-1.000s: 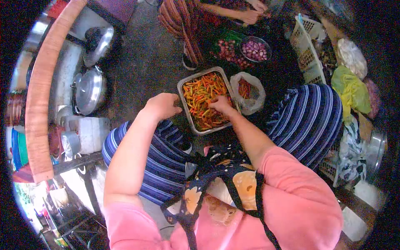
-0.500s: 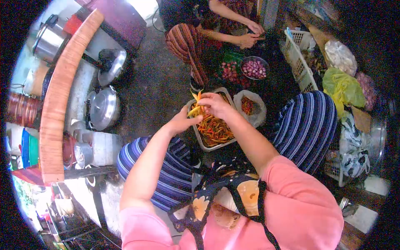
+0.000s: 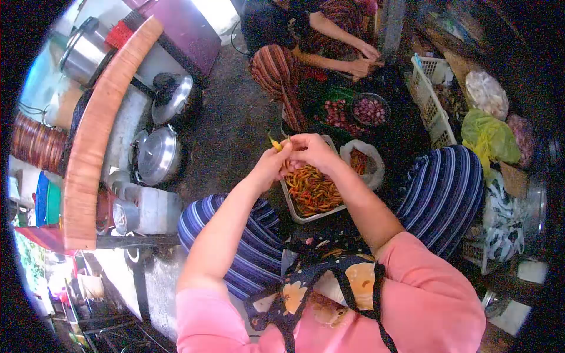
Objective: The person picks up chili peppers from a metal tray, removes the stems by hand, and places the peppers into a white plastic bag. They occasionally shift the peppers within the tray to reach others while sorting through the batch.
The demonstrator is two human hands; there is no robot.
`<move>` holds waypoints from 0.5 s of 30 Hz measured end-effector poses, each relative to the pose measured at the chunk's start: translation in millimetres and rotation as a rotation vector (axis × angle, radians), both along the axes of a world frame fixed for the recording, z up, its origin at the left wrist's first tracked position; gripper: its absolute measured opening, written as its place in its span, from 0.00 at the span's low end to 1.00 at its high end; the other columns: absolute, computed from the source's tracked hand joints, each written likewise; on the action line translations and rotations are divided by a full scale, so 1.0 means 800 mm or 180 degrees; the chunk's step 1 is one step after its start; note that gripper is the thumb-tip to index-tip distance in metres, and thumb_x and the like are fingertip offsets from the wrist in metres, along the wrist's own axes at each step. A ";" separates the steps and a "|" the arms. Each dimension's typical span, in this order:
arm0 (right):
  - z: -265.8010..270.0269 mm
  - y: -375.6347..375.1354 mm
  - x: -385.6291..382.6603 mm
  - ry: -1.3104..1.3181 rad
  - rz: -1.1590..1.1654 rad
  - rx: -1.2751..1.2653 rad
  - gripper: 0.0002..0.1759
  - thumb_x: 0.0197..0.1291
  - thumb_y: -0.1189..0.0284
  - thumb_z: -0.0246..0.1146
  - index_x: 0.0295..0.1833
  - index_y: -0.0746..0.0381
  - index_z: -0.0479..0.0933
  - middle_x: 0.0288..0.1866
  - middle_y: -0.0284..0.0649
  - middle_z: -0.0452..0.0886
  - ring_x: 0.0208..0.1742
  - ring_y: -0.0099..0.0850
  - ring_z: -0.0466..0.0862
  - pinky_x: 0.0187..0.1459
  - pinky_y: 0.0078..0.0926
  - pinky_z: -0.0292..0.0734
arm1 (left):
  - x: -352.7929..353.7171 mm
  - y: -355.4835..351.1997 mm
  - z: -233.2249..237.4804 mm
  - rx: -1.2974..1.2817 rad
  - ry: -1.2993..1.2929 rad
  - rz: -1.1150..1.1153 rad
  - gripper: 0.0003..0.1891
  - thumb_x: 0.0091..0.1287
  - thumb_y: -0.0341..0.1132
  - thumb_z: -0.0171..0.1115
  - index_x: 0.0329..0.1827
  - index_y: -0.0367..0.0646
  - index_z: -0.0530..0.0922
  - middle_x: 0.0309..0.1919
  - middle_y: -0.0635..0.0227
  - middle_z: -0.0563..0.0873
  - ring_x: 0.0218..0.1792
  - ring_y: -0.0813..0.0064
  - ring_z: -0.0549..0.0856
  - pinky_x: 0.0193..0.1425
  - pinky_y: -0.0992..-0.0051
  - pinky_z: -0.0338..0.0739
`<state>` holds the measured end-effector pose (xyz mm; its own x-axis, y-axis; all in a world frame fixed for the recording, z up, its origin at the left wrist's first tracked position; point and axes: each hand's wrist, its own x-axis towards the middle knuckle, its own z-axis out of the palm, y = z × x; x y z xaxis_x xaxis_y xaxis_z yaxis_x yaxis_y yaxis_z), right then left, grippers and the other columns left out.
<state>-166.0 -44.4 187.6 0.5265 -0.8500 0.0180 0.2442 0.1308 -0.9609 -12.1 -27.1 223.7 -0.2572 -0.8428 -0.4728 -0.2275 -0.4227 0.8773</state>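
My left hand is closed round a few yellow-orange chili peppers, whose tips stick out above the fingers. Pressed against it, my right hand has its fingers pinched together at the peppers; what lies between those fingertips is too small to tell. Both hands are over the upper left part of a metal tray filled with red, orange and green chilies. Just right of the tray sits a clear plastic bag with more small chilies inside.
A co-worker's hands are at the top, behind a bowl of shallots and loose shallots. White crates and bags stand at the right. Lidded pots and a wooden counter edge are at the left.
My hands have come closer together, and the peppers that fanned out above them now show only as tips at my left hand. The whole view has shifted slightly.
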 end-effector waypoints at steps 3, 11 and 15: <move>0.010 -0.001 -0.007 -0.0148 -0.0174 0.0472 0.12 0.58 0.73 0.59 0.47 0.65 0.75 0.31 0.34 0.79 0.26 0.18 0.77 0.28 0.14 0.73 | -0.004 -0.003 0.000 -0.0052 -0.0103 0.0174 0.15 0.68 0.49 0.48 0.31 0.47 0.72 0.19 0.78 0.74 0.15 0.88 0.67 0.16 0.85 0.55; 0.012 -0.002 0.001 -0.0370 -0.1211 0.0178 0.22 0.50 0.81 0.64 0.52 0.63 0.69 0.34 0.38 0.80 0.30 0.22 0.77 0.31 0.17 0.73 | 0.000 -0.004 0.013 -0.0177 0.0229 0.0447 0.10 0.67 0.41 0.52 0.32 0.45 0.73 0.18 0.78 0.70 0.17 0.86 0.66 0.19 0.84 0.57; 0.016 -0.002 0.002 -0.0893 -0.0947 0.0220 0.22 0.49 0.81 0.64 0.51 0.62 0.68 0.31 0.35 0.78 0.29 0.21 0.76 0.30 0.18 0.72 | 0.006 -0.001 0.027 0.0352 0.0984 0.0340 0.12 0.67 0.43 0.52 0.33 0.43 0.73 0.18 0.78 0.70 0.16 0.86 0.65 0.19 0.84 0.56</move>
<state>-164.2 -45.7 200.0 0.2405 -0.9686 0.0635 0.5323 0.0769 -0.8430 -7.7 -28.3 245.0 -0.3157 -0.8208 -0.4761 0.0927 -0.5261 0.8454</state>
